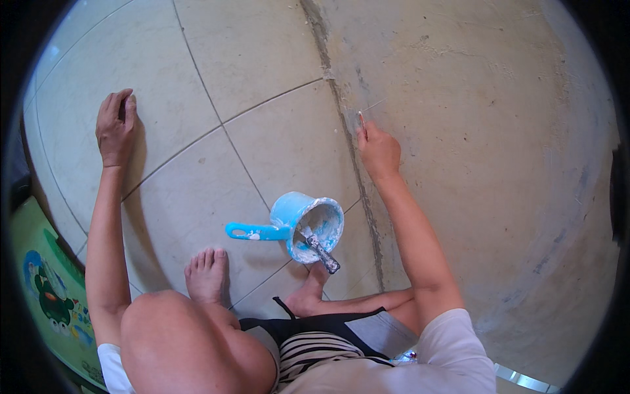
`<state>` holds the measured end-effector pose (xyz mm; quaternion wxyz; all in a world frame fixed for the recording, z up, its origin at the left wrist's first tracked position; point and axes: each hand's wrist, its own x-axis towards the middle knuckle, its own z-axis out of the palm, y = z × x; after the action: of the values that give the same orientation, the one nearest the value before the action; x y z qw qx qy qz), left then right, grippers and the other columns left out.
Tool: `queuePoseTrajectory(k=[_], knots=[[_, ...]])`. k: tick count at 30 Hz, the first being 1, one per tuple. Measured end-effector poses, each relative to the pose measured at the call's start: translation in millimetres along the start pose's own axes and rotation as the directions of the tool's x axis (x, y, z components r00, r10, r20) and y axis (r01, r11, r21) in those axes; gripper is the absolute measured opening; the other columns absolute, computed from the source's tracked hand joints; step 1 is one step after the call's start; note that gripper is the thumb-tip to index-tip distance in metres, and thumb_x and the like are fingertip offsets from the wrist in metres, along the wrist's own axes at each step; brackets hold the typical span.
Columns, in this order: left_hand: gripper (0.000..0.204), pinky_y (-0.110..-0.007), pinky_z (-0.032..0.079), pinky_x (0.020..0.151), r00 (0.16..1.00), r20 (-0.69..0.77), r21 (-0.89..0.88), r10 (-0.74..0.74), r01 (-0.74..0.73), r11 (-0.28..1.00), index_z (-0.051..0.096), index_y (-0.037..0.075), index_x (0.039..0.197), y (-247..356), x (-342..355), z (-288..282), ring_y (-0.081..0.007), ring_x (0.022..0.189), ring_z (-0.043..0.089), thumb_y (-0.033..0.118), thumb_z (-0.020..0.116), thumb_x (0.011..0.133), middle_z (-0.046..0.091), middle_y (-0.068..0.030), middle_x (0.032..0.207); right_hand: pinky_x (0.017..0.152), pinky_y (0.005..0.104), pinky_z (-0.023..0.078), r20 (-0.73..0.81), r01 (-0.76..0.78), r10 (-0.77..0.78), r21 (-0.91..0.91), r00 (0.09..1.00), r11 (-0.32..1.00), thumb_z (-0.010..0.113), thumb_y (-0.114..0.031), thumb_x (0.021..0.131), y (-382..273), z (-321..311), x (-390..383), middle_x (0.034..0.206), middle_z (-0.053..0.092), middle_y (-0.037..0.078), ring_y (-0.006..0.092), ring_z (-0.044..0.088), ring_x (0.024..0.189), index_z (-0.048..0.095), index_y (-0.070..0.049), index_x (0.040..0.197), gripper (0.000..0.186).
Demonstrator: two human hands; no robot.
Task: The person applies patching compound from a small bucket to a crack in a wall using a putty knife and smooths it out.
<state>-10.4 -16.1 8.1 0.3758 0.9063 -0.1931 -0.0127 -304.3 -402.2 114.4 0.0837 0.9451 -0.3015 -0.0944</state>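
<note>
My left hand (115, 131) rests on the pale tiles (197, 85) at the left, fingers loosely bent and holding nothing visible. My right hand (379, 148) grips a small, thin orange-red tool (361, 118) with a whitish tip, held at the beige, smeared surface (472, 164) just right of a rough, dark seam (354, 164). Between my forearms stands a light blue handled dipper (285, 213), smeared inside and out with white paste. A putty knife (323, 255) with a dark handle leans in it, its blade partly coated white.
My bare feet (205, 276) are on the tiles below the dipper, with my left knee raised at the bottom. A green plastic item (36, 233) with a cartoon frog print stands at the left edge. A dark object (617, 194) shows at the right rim.
</note>
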Motion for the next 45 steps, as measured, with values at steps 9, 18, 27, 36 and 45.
queuePoseTrajectory(k=[9, 18, 27, 36, 45], knots=[[0.025, -0.046, 0.048, 0.080, 0.968, -0.128, 0.135, 0.214, -0.196, 0.971, 0.067, 0.003, 0.097, -18, -6, 3, -0.0340, 0.089, 0.060, 0.024, 0.054, 0.094, 0.064, -0.0178, 0.089, 0.054, 0.0452, 0.049, -0.283, -0.119, 0.144, 0.103, 0.948, 0.988, 0.060, -0.032, 0.096, 18, -116, -8, 0.073, 0.066, 0.018, 0.0349, 0.066, 0.063, 0.068, -0.009, 0.095, 0.024], [0.020, -0.048, 0.046, 0.077, 0.973, -0.158, -0.026, 0.166, -0.172, 0.985, 0.067, 0.001, 0.094, 3, -4, 6, -0.0381, 0.084, 0.057, 0.018, 0.057, 0.090, 0.061, -0.0192, 0.086, 0.055, 0.0479, 0.049, -0.059, 0.012, -0.011, 0.009, 0.998, 1.000, 0.059, -0.032, 0.095, 22, -3, -40, 0.071, 0.065, 0.017, 0.0357, 0.065, 0.062, 0.062, -0.010, 0.090, 0.023], [0.021, -0.048, 0.047, 0.076, 0.934, -0.158, 0.194, 0.320, -0.289, 0.938, 0.067, 0.000, 0.094, -50, -4, 6, -0.0380, 0.083, 0.057, 0.018, 0.056, 0.090, 0.062, -0.0191, 0.085, 0.056, 0.0467, 0.050, -0.140, -0.145, 0.174, 0.198, 0.975, 0.969, 0.061, -0.027, 0.094, 32, -112, -46, 0.072, 0.066, 0.017, 0.0366, 0.065, 0.063, 0.062, -0.008, 0.091, 0.020], [0.023, -0.048, 0.047, 0.078, 0.944, -0.206, 0.057, 0.257, -0.251, 0.966, 0.067, 0.000, 0.095, 1, -4, 3, -0.0379, 0.084, 0.057, 0.020, 0.056, 0.090, 0.062, -0.0189, 0.086, 0.058, 0.0474, 0.052, -0.022, -0.046, 0.045, -0.047, 0.999, 0.998, 0.058, -0.032, 0.095, 53, 5, -74, 0.075, 0.068, 0.016, 0.0363, 0.066, 0.065, 0.066, -0.014, 0.112, 0.026], [0.021, -0.048, 0.046, 0.078, 0.944, -0.130, 0.185, 0.304, -0.278, 0.943, 0.067, 0.001, 0.095, -44, -2, 9, -0.0382, 0.085, 0.056, 0.018, 0.056, 0.089, 0.062, -0.0188, 0.087, 0.056, 0.0451, 0.049, -0.091, -0.181, 0.196, 0.153, 0.976, 0.971, 0.062, -0.030, 0.094, 49, -116, -72, 0.070, 0.063, 0.018, 0.0344, 0.063, 0.060, 0.065, -0.008, 0.092, 0.022]])
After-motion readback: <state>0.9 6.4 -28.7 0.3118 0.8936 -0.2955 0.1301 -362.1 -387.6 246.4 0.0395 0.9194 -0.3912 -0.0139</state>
